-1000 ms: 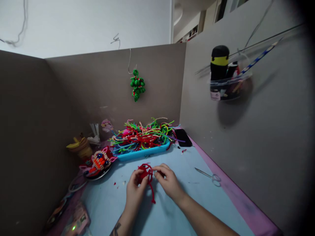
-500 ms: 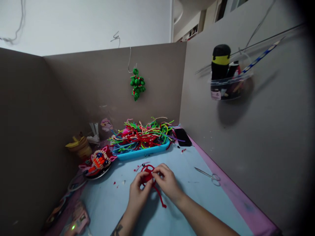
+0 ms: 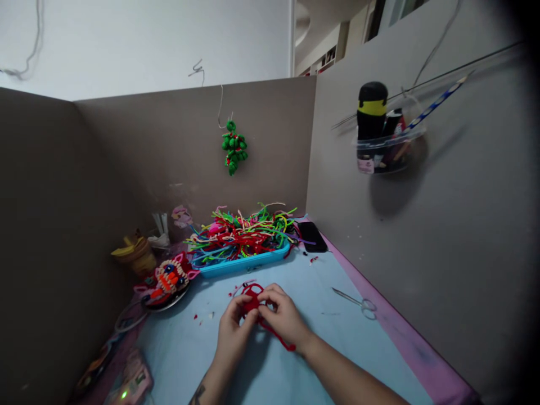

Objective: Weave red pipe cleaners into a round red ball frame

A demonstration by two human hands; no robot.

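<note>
Between my hands is a red cord piece (image 3: 252, 304), partly worked into a small flat shape with loops. My left hand (image 3: 236, 323) pinches its left side between thumb and fingers. On the right side, my right hand (image 3: 282, 315) grips the piece, its thumb and forefinger close to the left fingertips. A loose red tail trails below toward the right wrist. Just behind the work lie a pink cord and small red scraps on the blue table cover (image 3: 312, 371). The fingers hide part of the piece.
A blue tray (image 3: 242, 265) heaped with colourful cords stands behind my hands. Scissors (image 3: 356, 304) lie to the right, a black phone (image 3: 312, 237) at the back right. A knotted figure (image 3: 171, 278) rests on a plate at left. A glue gun (image 3: 133, 379) sits front left. Grey panels surround the table.
My right thumb has shifted left and lower against the red piece. The loose red tail has swung up and to the right. The whole view has shifted slightly.
</note>
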